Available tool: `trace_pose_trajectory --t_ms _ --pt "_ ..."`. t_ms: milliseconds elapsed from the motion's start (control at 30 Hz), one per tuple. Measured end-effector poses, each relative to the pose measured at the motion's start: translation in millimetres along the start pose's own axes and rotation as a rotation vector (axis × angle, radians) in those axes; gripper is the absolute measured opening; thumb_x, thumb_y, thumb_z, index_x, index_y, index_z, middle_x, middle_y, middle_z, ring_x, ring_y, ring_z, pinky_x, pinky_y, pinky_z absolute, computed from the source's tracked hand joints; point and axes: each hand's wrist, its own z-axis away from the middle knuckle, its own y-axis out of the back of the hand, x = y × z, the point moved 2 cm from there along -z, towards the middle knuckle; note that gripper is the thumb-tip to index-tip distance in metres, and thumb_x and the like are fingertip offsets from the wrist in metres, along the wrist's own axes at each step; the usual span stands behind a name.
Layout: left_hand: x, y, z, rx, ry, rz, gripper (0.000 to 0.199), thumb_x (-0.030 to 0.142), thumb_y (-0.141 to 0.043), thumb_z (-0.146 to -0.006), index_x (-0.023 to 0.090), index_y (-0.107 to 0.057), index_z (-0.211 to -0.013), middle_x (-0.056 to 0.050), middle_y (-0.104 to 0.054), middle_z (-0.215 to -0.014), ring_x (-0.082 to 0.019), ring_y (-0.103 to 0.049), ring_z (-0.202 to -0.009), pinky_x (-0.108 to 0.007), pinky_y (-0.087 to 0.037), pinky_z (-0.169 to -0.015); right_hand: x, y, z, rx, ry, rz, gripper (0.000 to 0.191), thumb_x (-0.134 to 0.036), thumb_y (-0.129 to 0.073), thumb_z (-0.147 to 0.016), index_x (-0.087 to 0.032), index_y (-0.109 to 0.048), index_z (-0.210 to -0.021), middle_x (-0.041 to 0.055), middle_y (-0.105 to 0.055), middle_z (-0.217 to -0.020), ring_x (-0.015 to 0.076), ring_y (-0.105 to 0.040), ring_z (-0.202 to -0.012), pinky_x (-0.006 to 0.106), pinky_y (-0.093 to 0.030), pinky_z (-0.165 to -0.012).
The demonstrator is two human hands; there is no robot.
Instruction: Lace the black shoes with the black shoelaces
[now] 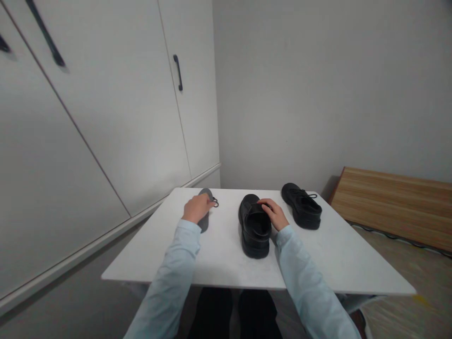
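Observation:
My left hand (197, 208) is closed over a grey insole (204, 226) on the left of the table. A dark shoelace (215, 203) sticks out in small loops from its fingertips. In the middle, a black shoe (256, 245) stands upright with its heel toward me; no lace shows across its front. My right hand (274, 214) grips that shoe at the tongue, from the right side of the opening. A second black shoe (306, 212), with its lace threaded, stands farther right, apart from both hands.
Everything lies on a white table (226, 273). White cabinet doors (141, 94) with dark handles rise at the left, and a grey wall (318, 94) stands behind. A wood-grain board (395, 202) is beyond the table's right edge.

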Motion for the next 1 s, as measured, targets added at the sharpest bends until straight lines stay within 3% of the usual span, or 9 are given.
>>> trace_pose_trajectory --t_ms 167,367,567,800,1000 --pt "-44.1 -33.0 -15.6 -0.099 0.22 -0.111 0.051 0.054 -0.052 -0.074 0.014 -0.057 -0.105 -0.02 -0.062 -0.109 -0.034 -0.058 -0.103 -0.04 -0.046 -0.078 4.1 1.4 0.4 0.038 0.01 -0.005 0.025 -0.025 -0.043 -0.077 -0.021 -0.065 -0.086 0.006 -0.065 -0.095 0.0224 -0.056 -0.097 0.038 -0.04 -0.091" --pt "-61.8 -52.4 -21.1 -0.096 0.281 -0.067 0.061 0.057 -0.059 -0.067 0.013 -0.05 -0.11 -0.02 -0.06 -0.111 -0.034 -0.057 -0.106 -0.039 -0.046 -0.079 3.4 7.7 1.5 0.062 0.01 0.061 0.028 -0.025 -0.041 -0.077 -0.02 -0.066 -0.087 0.0062 -0.066 -0.095 0.0227 -0.057 -0.094 0.038 -0.041 -0.088" --pt "-64.5 -51.1 -20.4 -0.056 0.321 -0.018 0.064 0.053 -0.064 -0.064 0.011 -0.048 -0.11 -0.023 -0.059 -0.111 -0.034 -0.057 -0.104 -0.038 -0.046 -0.077 1.8 10.6 2.2 0.049 -0.009 0.097 0.029 -0.026 -0.04 -0.077 -0.021 -0.067 -0.088 0.0055 -0.066 -0.097 0.0226 -0.057 -0.097 0.038 -0.04 -0.09" --pt "-62.0 -41.8 -25.3 0.009 0.233 0.13 0.023 0.036 -0.056 -0.077 0.017 -0.062 -0.089 -0.012 -0.067 -0.101 -0.025 -0.061 -0.099 -0.03 -0.046 -0.076 2.0 10.4 2.2 0.04 -0.012 0.092 0.03 -0.024 -0.041 -0.075 -0.022 -0.067 -0.089 0.0045 -0.067 -0.098 0.0222 -0.057 -0.098 0.038 -0.04 -0.091" --pt "-31.9 -20.0 -12.8 0.04 0.149 0.541 0.014 0.026 -0.055 -0.079 0.016 -0.059 -0.088 -0.003 -0.068 -0.08 -0.012 -0.063 -0.063 -0.02 -0.049 -0.055 9.2 9.1 1.5 0.04 -0.003 0.084 0.031 -0.024 -0.041 -0.074 -0.021 -0.067 -0.09 0.0056 -0.067 -0.1 0.0228 -0.057 -0.101 0.039 -0.039 -0.093"
